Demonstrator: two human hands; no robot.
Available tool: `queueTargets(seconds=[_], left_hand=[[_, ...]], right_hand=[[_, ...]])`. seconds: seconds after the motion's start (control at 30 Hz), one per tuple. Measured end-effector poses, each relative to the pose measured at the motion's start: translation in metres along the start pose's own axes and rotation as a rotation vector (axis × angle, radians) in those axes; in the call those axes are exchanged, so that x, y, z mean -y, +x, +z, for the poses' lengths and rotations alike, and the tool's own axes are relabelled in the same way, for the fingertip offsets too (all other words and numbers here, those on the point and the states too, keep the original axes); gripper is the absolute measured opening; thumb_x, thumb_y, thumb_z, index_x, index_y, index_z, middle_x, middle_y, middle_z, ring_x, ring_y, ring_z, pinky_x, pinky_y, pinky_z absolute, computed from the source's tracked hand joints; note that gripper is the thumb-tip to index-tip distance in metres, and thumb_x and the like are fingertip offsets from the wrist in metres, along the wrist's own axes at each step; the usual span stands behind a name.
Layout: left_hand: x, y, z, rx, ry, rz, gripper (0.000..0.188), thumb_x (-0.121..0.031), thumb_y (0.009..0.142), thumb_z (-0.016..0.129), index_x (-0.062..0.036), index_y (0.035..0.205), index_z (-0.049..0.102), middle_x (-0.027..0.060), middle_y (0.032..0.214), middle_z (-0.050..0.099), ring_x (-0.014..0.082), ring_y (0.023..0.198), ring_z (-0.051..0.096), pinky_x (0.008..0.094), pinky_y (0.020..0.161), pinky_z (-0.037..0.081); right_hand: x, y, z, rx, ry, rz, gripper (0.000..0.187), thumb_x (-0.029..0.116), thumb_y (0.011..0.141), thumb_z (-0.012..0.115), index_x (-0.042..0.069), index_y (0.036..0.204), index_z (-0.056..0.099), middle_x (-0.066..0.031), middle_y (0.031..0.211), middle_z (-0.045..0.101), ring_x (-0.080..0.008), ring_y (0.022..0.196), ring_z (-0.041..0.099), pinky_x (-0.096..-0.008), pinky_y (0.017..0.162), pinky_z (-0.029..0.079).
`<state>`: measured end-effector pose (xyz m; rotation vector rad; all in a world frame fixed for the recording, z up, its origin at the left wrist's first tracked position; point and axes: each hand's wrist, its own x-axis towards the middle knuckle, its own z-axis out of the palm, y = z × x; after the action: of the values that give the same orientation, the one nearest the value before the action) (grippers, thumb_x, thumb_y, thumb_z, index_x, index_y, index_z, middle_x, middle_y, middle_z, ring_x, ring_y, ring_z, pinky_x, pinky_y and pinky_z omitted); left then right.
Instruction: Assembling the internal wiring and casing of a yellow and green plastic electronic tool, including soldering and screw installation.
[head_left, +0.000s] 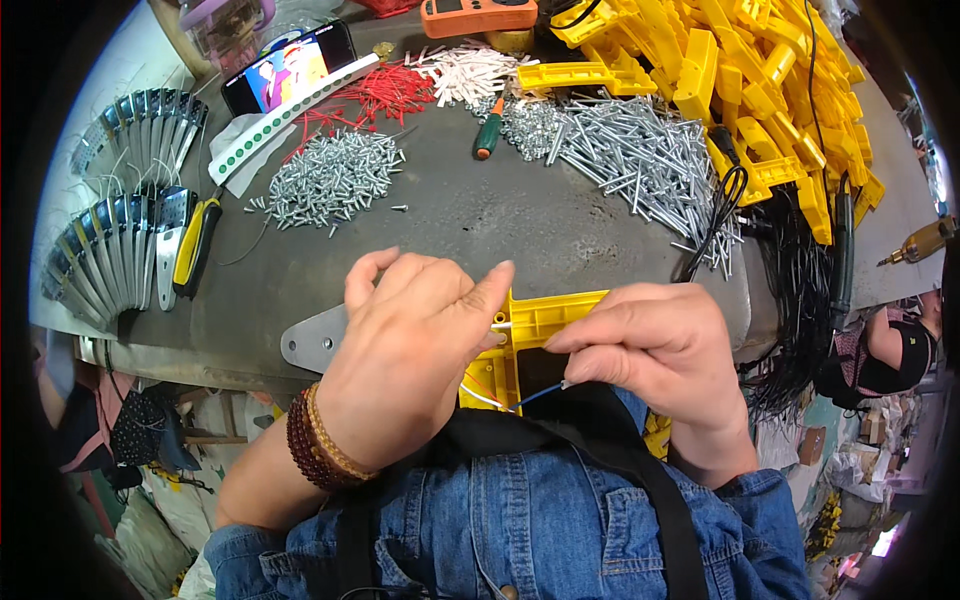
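In front of me lies a yellow plastic housing (555, 310), partly covered by my hands. From under my left hand (405, 320) a grey metal plate (312, 340) with holes sticks out to the left. The left fingers are bent over the housing; a short white piece (501, 325) shows by their tips, and what they grip is hidden. My right hand (655, 345) pinches the end of a blue wire (540, 394) between thumb and fingers. A white wire (482, 398) curves along the housing's lower part and meets the blue one near its edge.
Behind lie piles of short screws (330, 180), red sleeves (390, 92), white sleeves (470, 75), long screws (640, 150) and yellow housings (700, 75). A screwdriver (488, 135) lies mid-table, a phone (288, 75) far left. Metal blades (100, 265) and a yellow-black tool (196, 245) are left; black cables (795, 290) hang right.
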<state>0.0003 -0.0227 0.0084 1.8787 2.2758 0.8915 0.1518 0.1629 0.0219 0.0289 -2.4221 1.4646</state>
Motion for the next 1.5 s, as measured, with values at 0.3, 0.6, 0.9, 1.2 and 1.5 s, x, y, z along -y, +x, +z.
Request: queueTargets(seconds=[0.3, 0.6, 0.9, 1.2, 1.5], left_hand=[[0.010, -0.007, -0.003, -0.139, -0.011, -0.101, 0.033, -0.012, 0.069, 0.080, -0.0103, 0.100, 0.072, 0.0026, 0.079, 0.070, 0.0201, 0.088, 0.068, 0.0547, 0.110, 0.032], [-0.001, -0.003, 0.001, -0.211, -0.127, -0.101, 0.013, -0.006, 0.077, 0.075, -0.0105, 0.090, 0.074, 0.0023, 0.090, 0.072, 0.0231, 0.097, 0.068, 0.0540, 0.114, 0.025], [0.002, -0.010, 0.007, -0.299, -0.246, -0.066, 0.021, 0.002, 0.078, 0.076, -0.0052, 0.095, 0.067, 0.0045, 0.083, 0.072, 0.0165, 0.073, 0.069, 0.0549, 0.112, 0.032], [0.005, -0.013, 0.011, -0.364, -0.124, 0.055, 0.022, 0.001, 0.076, 0.078, -0.0086, 0.093, 0.068, 0.0020, 0.082, 0.072, 0.0172, 0.074, 0.069, 0.0550, 0.107, 0.038], [0.007, -0.014, 0.012, -0.358, -0.057, 0.084, 0.021, 0.001, 0.074, 0.076, -0.0094, 0.092, 0.071, 0.0027, 0.087, 0.073, 0.0175, 0.077, 0.070, 0.0535, 0.107, 0.038]], right_hand=[[0.012, 0.006, 0.007, 0.093, -0.074, 0.158, 0.013, 0.016, 0.083, 0.074, 0.008, 0.092, 0.070, -0.0103, 0.081, 0.069, -0.0292, 0.074, 0.067, -0.0363, 0.065, 0.052], [0.011, 0.015, 0.014, 0.112, -0.208, 0.211, 0.010, 0.014, 0.086, 0.069, 0.006, 0.091, 0.068, -0.0125, 0.082, 0.069, -0.0328, 0.076, 0.068, -0.0379, 0.065, 0.052], [0.006, 0.020, 0.022, 0.038, 0.001, 0.240, 0.013, 0.007, 0.088, 0.065, 0.003, 0.100, 0.064, -0.0139, 0.081, 0.069, -0.0280, 0.073, 0.069, -0.0352, 0.064, 0.052], [0.010, 0.018, 0.024, 0.024, 0.143, 0.363, 0.011, 0.007, 0.090, 0.064, -0.001, 0.097, 0.063, -0.0085, 0.071, 0.064, -0.0112, 0.062, 0.063, -0.0264, 0.058, 0.048], [0.010, 0.018, 0.029, -0.057, 0.080, 0.287, 0.012, 0.012, 0.091, 0.065, 0.000, 0.093, 0.064, -0.0077, 0.069, 0.065, -0.0104, 0.059, 0.062, -0.0258, 0.055, 0.047]])
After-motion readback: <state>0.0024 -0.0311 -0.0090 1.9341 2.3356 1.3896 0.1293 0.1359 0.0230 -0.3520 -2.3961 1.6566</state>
